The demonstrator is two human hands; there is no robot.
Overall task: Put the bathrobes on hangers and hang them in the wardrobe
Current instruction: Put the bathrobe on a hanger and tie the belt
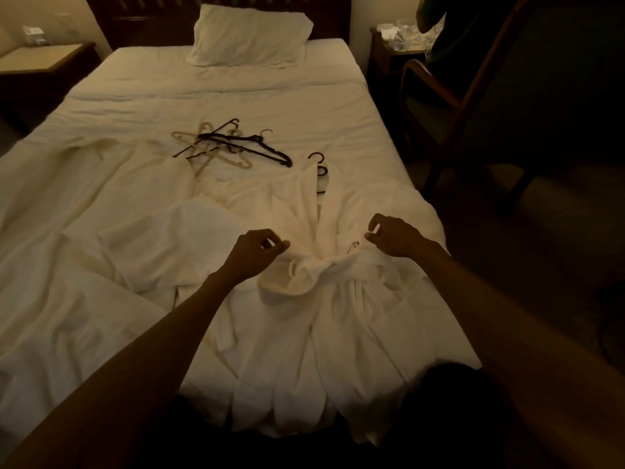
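Note:
A white bathrobe (355,319) lies spread on the bed in front of me, its belt (304,275) knotted at the waist and dark hanger hooks (318,159) poking out at its collar. My left hand (253,255) hovers just left of the knot, fingers curled and apart, holding nothing. My right hand (394,236) hovers over the robe's chest near a small dark logo, fingers bent, empty. A second white bathrobe (145,228) lies crumpled to the left. A loose pile of black and cream hangers (230,147) rests on the sheet beyond the robes.
The bed (304,106) has a pillow (252,35) at its head. A nightstand (40,62) stands at the left. A wooden armchair (473,106) stands close on the right, and another person (436,25) stands by a cluttered side table behind it.

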